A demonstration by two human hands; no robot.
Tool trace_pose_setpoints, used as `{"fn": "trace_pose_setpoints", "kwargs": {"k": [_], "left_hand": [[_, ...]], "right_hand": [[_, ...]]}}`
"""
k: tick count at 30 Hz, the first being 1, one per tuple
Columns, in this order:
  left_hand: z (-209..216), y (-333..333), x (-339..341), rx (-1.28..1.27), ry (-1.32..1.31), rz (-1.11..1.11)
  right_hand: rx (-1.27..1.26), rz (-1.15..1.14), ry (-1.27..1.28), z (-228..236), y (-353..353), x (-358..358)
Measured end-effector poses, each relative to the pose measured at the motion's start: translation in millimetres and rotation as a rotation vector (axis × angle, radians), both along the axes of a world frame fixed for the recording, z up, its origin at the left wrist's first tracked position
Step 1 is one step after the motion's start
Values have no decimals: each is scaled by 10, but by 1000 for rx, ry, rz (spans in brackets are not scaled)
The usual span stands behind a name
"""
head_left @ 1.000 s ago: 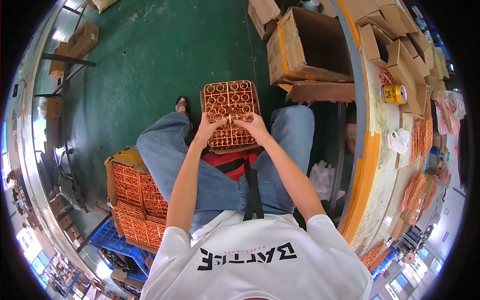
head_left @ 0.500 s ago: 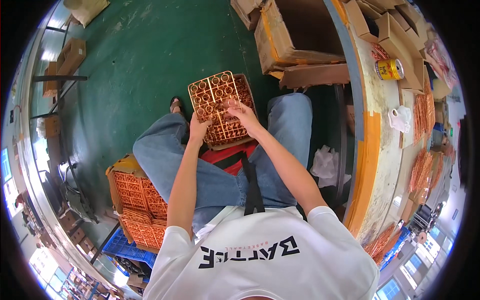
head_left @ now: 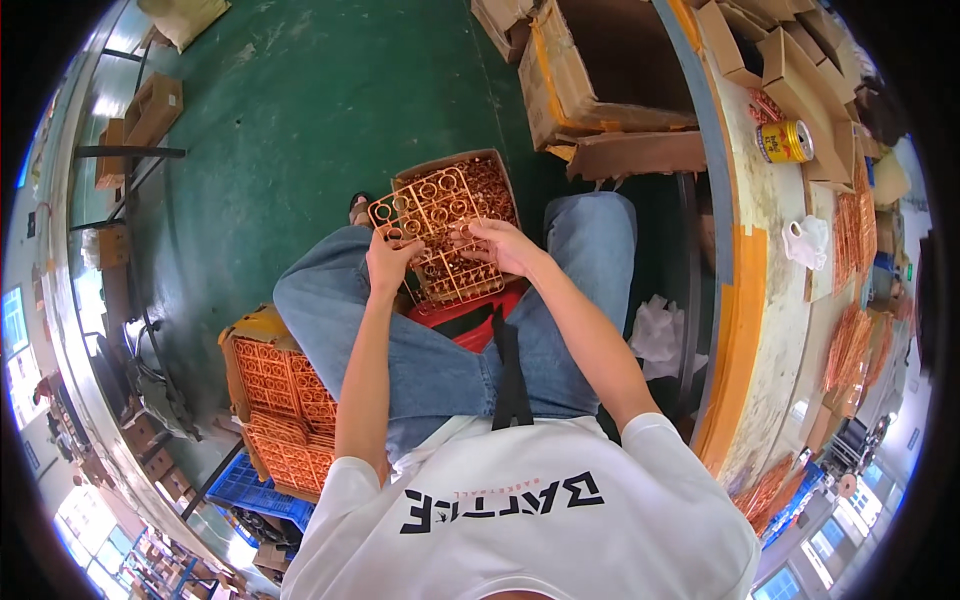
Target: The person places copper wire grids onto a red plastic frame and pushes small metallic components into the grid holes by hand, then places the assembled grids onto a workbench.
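From my remote feed: landmark is the open brown cardboard box (head_left: 508,182) between the knees, filled with small copper-coloured pieces (head_left: 487,182). Main thing, a flat copper-orange lattice frame with rows of rings (head_left: 428,212), sits tilted over the box, its upper left corner poking past the box's left side.

Left hand (head_left: 388,262), at the box's left edge: thumb and fingers nearly closed, pinching the frame's left side. Right hand (head_left: 503,248), over the box's right part: half curled, thumb and fingers bunched at the frame; can't tell whether they grip it or a loose piece.

Red item (head_left: 487,318) just below the box, material unclear. Left of and below the box: a brown carton (head_left: 237,388) packed with stacked copper-orange ring frames (head_left: 285,378), blue plastic crate (head_left: 238,487) just beyond. Above right of the box: large orange-taped brown carton (head_left: 558,95). Right and lower: crumpled white plastic bag (head_left: 657,335).
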State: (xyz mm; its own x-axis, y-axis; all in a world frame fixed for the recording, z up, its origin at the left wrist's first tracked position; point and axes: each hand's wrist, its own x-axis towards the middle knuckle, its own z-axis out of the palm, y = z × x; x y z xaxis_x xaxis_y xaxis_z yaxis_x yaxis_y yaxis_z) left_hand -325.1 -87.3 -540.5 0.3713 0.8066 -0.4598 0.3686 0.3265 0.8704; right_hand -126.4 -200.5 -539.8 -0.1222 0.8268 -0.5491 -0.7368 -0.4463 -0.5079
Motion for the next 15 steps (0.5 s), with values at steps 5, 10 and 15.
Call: {"fn": "trace_pose_setpoints", "kwargs": {"k": [5, 10, 15], "left_hand": [[-172, 3, 39, -155, -146, -57], [-366, 142, -16, -658, -505, 44], [-323, -1, 123, -70, 5, -205]], "right_hand": [[-105, -58, -4, -92, -7, -26], [-79, -17, 364, -107, 34, 175], [-189, -99, -464, -235, -26, 73]]}}
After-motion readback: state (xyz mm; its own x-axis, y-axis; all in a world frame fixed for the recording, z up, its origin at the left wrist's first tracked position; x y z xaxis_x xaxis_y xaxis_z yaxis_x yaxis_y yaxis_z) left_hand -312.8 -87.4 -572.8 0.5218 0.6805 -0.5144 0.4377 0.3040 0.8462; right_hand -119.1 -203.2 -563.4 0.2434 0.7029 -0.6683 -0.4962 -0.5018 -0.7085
